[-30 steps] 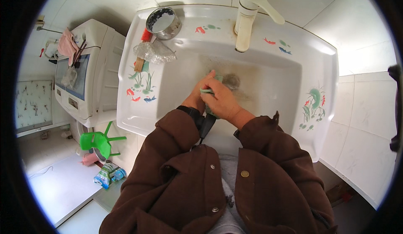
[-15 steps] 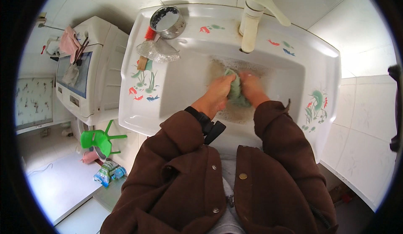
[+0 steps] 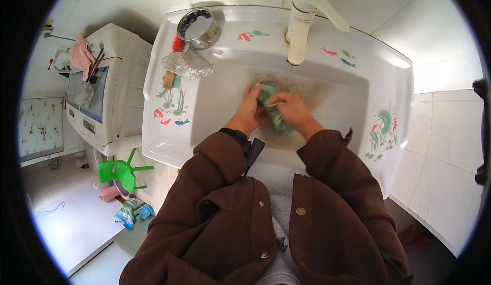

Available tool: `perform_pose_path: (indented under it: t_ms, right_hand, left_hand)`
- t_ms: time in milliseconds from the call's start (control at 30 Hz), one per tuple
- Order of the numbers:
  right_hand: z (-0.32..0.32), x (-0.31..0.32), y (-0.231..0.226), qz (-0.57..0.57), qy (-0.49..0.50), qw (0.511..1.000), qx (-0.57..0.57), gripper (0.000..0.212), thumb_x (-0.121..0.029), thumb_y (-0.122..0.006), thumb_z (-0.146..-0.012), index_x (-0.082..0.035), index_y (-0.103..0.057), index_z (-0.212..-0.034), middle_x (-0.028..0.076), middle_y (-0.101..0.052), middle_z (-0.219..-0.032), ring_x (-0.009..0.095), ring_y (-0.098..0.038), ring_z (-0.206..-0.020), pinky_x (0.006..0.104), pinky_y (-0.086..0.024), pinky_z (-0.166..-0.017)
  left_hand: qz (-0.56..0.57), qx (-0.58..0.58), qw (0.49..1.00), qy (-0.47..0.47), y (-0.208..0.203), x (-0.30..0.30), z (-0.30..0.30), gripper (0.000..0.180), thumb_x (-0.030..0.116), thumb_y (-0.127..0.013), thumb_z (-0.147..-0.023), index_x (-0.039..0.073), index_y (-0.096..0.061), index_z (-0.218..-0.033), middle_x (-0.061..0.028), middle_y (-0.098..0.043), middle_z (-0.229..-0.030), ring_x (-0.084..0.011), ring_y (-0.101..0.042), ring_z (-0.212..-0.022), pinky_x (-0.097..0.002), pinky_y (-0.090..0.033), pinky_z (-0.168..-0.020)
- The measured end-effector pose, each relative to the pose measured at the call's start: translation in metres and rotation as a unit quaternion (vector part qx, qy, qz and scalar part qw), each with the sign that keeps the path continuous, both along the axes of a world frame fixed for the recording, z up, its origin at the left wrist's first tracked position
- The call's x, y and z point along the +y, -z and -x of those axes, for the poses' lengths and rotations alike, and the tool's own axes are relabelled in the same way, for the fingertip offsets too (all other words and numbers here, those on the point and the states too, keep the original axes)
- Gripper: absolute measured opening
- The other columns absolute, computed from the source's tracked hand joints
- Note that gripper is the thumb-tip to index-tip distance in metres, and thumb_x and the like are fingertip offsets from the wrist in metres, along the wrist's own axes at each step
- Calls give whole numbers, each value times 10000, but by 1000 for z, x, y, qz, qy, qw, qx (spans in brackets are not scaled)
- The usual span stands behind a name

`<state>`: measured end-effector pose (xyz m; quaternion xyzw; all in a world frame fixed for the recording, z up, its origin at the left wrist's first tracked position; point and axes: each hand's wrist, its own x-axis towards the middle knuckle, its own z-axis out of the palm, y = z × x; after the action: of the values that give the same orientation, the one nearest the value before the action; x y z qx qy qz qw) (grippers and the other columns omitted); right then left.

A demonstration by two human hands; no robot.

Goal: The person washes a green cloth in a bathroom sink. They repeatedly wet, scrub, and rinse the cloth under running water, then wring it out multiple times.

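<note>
Over the murky water in a white sink [image 3: 343,95], I hold a wet green cloth [image 3: 280,125] between both hands. My left hand [image 3: 247,112] grips its left side, the fingers partly hidden behind it. My right hand [image 3: 292,110] is closed on the cloth from the right, fingers curled over its upper part. The lower end of the cloth hangs down toward the brownish water [image 3: 307,88]. Some suds float round the hands.
A cream faucet [image 3: 298,34] rises at the sink's back edge. On the left rim sit a metal bowl [image 3: 199,29] with white stuff inside, a silvery mesh cloth [image 3: 188,65] and a red-bristled brush [image 3: 177,43]. Left of the sink stand a white washing machine [image 3: 115,80] and a green chair [image 3: 123,174].
My left hand has shifted slightly left and up with the cloth. My right hand has moved left and now lies over the cloth rather than beside it.
</note>
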<state>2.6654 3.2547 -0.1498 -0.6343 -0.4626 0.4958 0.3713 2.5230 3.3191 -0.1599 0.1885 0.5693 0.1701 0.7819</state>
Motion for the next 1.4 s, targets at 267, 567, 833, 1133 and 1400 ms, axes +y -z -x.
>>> perform_pose_path:
  t_ms: [267, 567, 833, 1133, 1400]
  right_hand:
    - [65, 2, -50, -180, 29, 976, -122, 170, -194, -485, -837, -52, -534, -915, 182, -573, -857, 382, -567, -782, 443, -462, -700]
    - [28, 3, -1, -64, 38, 951, -299, 226, -247, -437, -890, -44, -528, -931, 187, -582, -889, 384, -570, -841, 478, -467, -728]
    - [-48, -10, 41, 103, 170, 908, -369, 384, -242, -556, -830, -9, -481, -1126, 235, -517, -1112, 408, -544, -975, 454, -455, -841]
    - [-24, -6, 27, 39, 35, 995, -85, 410, 6, -471, -717, -91, -577, -1101, 199, -576, -1094, 352, -557, -1001, 393, -437, -880]
    - [47, 4, -31, -159, -16, 980, -118, 166, -179, -458, -839, -57, -535, -920, 188, -592, -927, 391, -557, -883, 444, -451, -764]
  left_hand:
    - [-10, -224, 974, 40, 1, -4, 16, 481, 512, -517, -849, 114, -522, -1119, -102, -579, -1075, -233, -575, -953, -386, -488, -732]
    - [-34, -35, 996, 71, -17, -15, -16, 421, 430, -464, -902, 42, -539, -1049, -97, -595, -1016, -211, -588, -886, -394, -489, -724]
    - [7, -19, 998, 56, -35, -8, -14, 624, 442, -475, -904, 93, -267, -1378, -166, -234, -1414, -348, -273, -1284, -578, -272, -998]
    - [53, -33, 998, -29, -24, -6, -9, 658, 527, -473, -878, 181, -257, -1395, -135, -202, -1426, -345, -262, -1287, -597, -266, -990]
    - [52, -233, 971, -25, -5, 0, 5, 368, 413, -436, -928, 79, -551, -1034, -102, -591, -1007, -242, -592, -913, -388, -497, -804]
